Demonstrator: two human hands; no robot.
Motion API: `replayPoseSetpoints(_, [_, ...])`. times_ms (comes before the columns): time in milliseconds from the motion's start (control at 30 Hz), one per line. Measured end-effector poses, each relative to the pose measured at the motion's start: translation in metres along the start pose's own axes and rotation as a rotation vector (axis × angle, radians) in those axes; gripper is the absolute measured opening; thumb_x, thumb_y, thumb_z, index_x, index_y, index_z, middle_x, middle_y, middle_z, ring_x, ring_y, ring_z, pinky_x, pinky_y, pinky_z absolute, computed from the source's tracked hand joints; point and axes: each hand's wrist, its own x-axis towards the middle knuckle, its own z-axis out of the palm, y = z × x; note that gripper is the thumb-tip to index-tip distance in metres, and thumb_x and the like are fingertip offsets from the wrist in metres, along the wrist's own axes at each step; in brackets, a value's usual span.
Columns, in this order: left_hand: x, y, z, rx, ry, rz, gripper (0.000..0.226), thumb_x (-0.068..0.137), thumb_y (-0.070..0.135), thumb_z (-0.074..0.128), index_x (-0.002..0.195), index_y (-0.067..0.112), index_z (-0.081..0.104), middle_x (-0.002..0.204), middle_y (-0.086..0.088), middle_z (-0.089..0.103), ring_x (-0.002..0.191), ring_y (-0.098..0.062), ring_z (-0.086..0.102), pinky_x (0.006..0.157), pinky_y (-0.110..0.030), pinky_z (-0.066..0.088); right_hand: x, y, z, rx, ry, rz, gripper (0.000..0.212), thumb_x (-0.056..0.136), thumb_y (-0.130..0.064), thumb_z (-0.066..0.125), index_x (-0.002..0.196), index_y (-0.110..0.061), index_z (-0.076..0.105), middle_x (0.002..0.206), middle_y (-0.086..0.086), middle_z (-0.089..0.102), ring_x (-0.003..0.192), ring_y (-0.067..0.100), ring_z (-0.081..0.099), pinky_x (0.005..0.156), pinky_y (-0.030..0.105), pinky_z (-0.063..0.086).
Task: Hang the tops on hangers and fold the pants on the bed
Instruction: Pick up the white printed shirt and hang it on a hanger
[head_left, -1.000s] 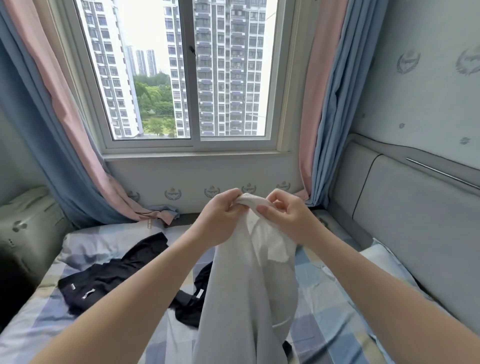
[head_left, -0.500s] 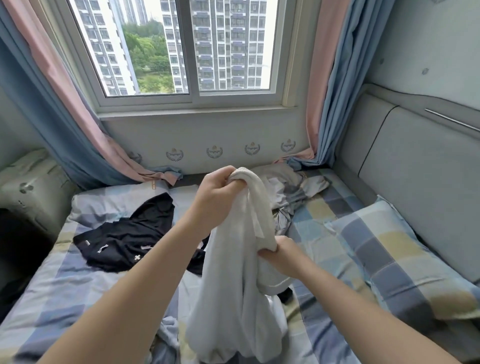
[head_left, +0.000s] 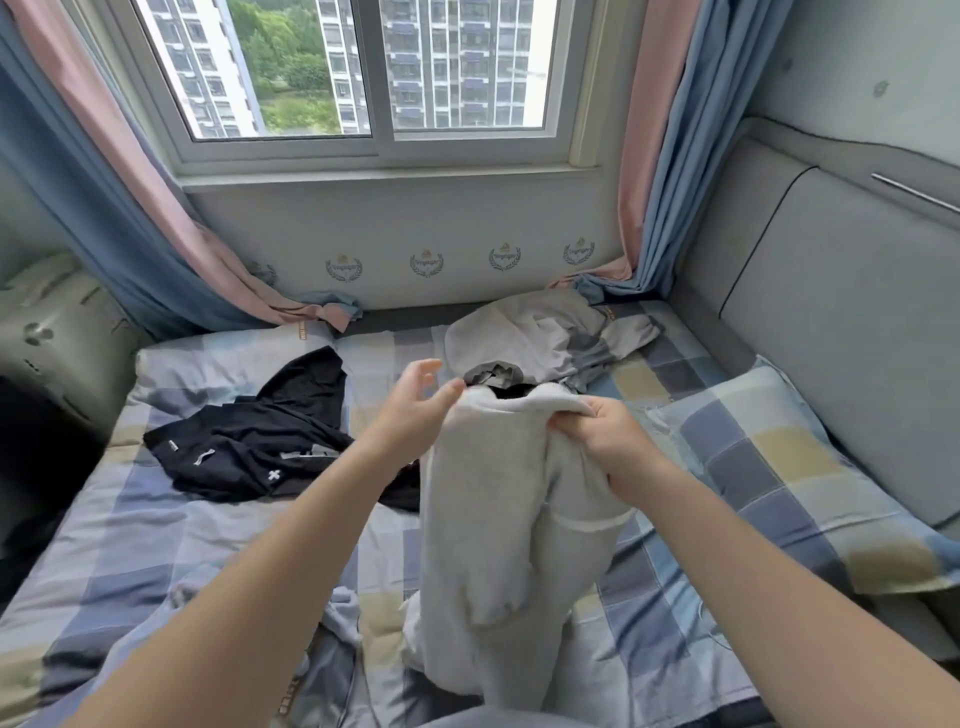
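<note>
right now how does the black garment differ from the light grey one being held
The black garment lies crumpled on the bed; the light grey garment hangs, lifted by its top edge. The black garment is untouched; the light grey garment is gripped by the right hand. Both are clothes not yet neatly folded.

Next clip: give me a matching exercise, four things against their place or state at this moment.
1. left hand
2. right hand
3. black garment
4. pillow

A. beside the headboard
B. grips the pale grey garment
C. open, fingers straight
D. lies crumpled on the bed

Pairs: 1-C, 2-B, 3-D, 4-A
</note>
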Motion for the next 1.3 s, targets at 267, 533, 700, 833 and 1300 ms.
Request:
replayPoseSetpoints(267, [-0.023, -0.009, 0.033, 0.021, -0.314, 0.297, 0.057, 0.073, 0.046, 0.078, 0.125, 0.043, 0.055, 0.122, 0.025, 0.062, 0.120, 0.001, 0.056, 0.098, -0.026, 0.046, -0.014, -0.043, 0.014, -0.079, -0.127, -0.113, 0.010, 0.093, -0.009, 0.067, 0.086, -0.004, 0.074, 0.081, 0.010, 0.070, 0.077, 0.017, 0.066, 0.071, 0.031, 0.054])
replayPoseSetpoints(533, [-0.022, -0.010, 0.033, -0.066, -0.050, 0.380, 0.034, 0.097, 0.030, 0.059, 0.080, 0.001, 0.059, 0.063, 0.012, 0.044, 0.058, -0.006, 0.037, 0.056, -0.025, 0.030, -0.018, -0.057, 0.000, -0.253, -0.201, -0.263, 0.019, 0.079, -0.014, 0.083, 0.089, -0.009, 0.067, 0.070, -0.006, 0.059, 0.065, 0.003, 0.053, 0.061, 0.015, 0.044])
replayPoseSetpoints(700, [-0.033, -0.001, 0.030, -0.261, 0.002, 0.280, 0.034, 0.104, 0.027, 0.052, 0.076, 0.012, 0.064, 0.069, 0.002, 0.049, 0.066, -0.012, 0.042, 0.062, -0.030, 0.035, -0.016, -0.020, -0.005, -0.371, -0.226, -0.134, 0.035, 0.071, -0.021, 0.087, 0.101, -0.016, 0.068, 0.095, 0.008, 0.071, 0.082, 0.010, 0.065, 0.070, 0.029, 0.053])
replayPoseSetpoints(833, [-0.039, 0.003, 0.016, -0.353, 0.043, 0.207, 0.034, 0.102, 0.033, 0.053, 0.073, 0.025, 0.069, 0.071, 0.004, 0.058, 0.070, -0.011, 0.051, 0.066, -0.029, 0.042, -0.023, 0.027, -0.001, -0.215, -0.294, 0.037, 0.019, 0.077, -0.018, 0.084, 0.091, -0.009, 0.074, 0.086, -0.002, 0.074, 0.080, 0.010, 0.069, 0.069, 0.026, 0.055])
replayPoseSetpoints(1300, [-0.028, -0.027, -0.014, -0.249, 0.365, 0.116, 0.039, 0.104, 0.038, 0.049, 0.072, 0.017, 0.043, 0.064, 0.009, 0.039, 0.056, -0.004, 0.035, 0.056, -0.027, 0.033, -0.034, 0.007, 0.003, -0.232, -0.141, -0.125, 0.035, 0.099, -0.012, 0.060, 0.078, 0.016, 0.054, 0.070, 0.007, 0.051, 0.067, 0.016, 0.046, 0.062, 0.029, 0.039])
